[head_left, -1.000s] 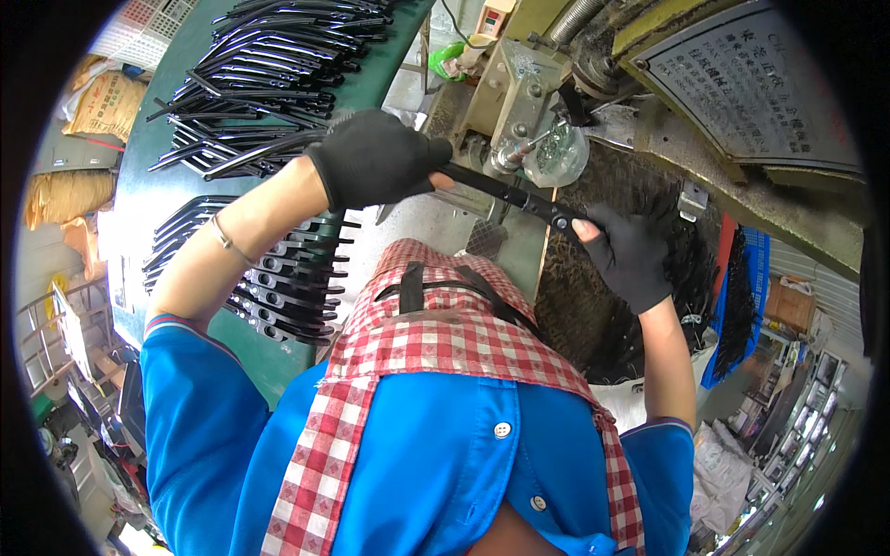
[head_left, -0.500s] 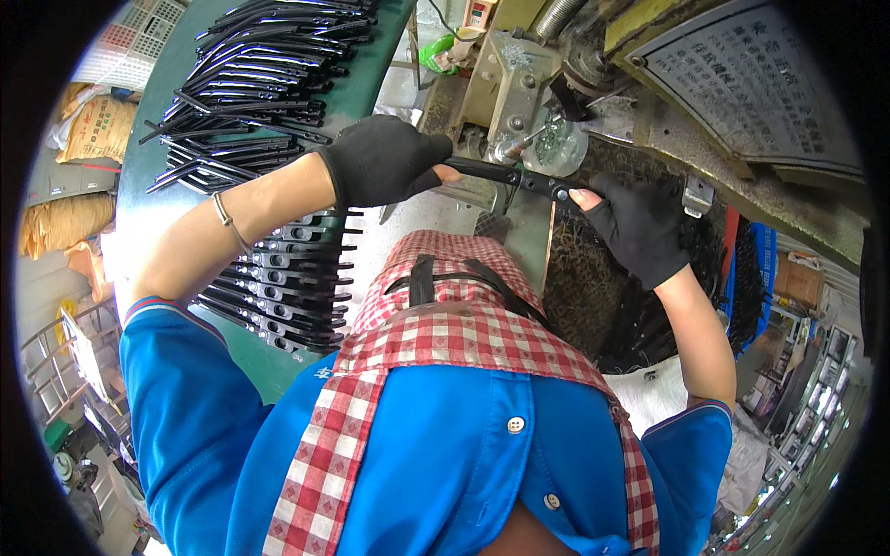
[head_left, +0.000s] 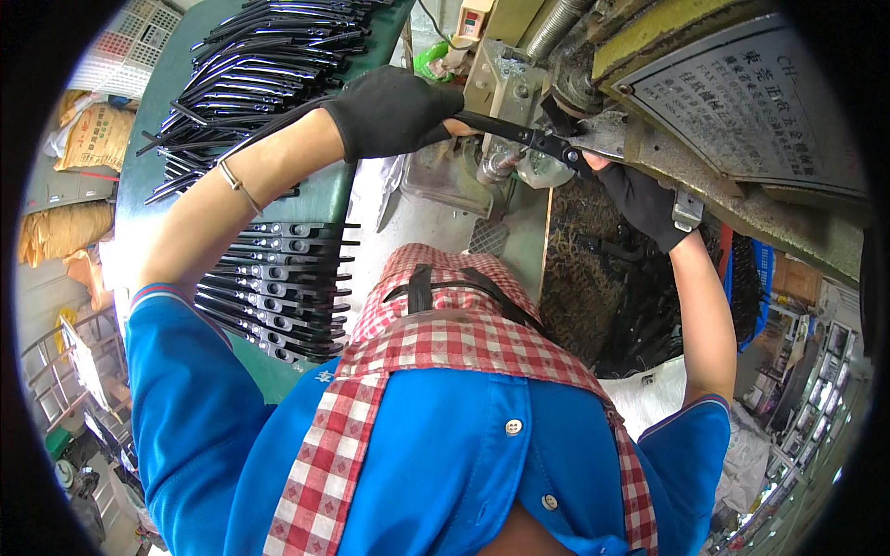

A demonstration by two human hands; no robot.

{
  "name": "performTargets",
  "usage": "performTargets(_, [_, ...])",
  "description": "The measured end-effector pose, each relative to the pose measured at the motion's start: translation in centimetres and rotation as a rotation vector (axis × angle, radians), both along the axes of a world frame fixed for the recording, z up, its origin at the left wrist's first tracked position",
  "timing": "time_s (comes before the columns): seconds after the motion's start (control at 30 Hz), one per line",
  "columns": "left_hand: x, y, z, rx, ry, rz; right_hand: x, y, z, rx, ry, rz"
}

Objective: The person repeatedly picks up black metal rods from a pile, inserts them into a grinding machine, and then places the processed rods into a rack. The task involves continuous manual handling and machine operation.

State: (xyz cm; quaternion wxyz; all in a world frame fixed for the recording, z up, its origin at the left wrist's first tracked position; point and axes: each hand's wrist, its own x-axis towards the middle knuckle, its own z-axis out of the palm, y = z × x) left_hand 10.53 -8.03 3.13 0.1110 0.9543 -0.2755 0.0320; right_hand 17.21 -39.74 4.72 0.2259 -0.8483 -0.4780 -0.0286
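Observation:
My left hand [head_left: 394,116], in a black fingerless-style glove, grips the left end of a long black metal piece [head_left: 519,132] with rivets along it. My right hand [head_left: 640,199], gloved alike, is closed on the piece's right end, under the edge of the yellow-green machine [head_left: 607,67]. The middle of the piece crosses in front of the machine's metal spindle [head_left: 496,165] and a clear plastic container [head_left: 545,169]; whether it touches them I cannot tell.
A green table [head_left: 148,167] on the left holds a heap of glossy black rods [head_left: 269,51] and a row of black flat-ended parts [head_left: 283,278]. At right are a dark oily surface [head_left: 584,278] and a blue crate edge [head_left: 762,287]; sacks [head_left: 97,134] stand at far left.
Both my hands have risen toward the machine with the black piece, which now sits higher in view, at the spindle. My right hand has moved partly beneath the machine's edge.

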Motion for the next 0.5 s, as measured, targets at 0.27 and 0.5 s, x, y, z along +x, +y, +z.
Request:
performTargets(0.27, [1.2,0.6,0.5,0.031,0.04,-0.054,2.2,-2.0,-2.0,-0.232,-0.424,0.152])
performTargets(0.5, [1.3,0.3,1.1,0.087,0.06,-0.076,0.1,0.5,-0.7,-0.215,0.37,-0.278])
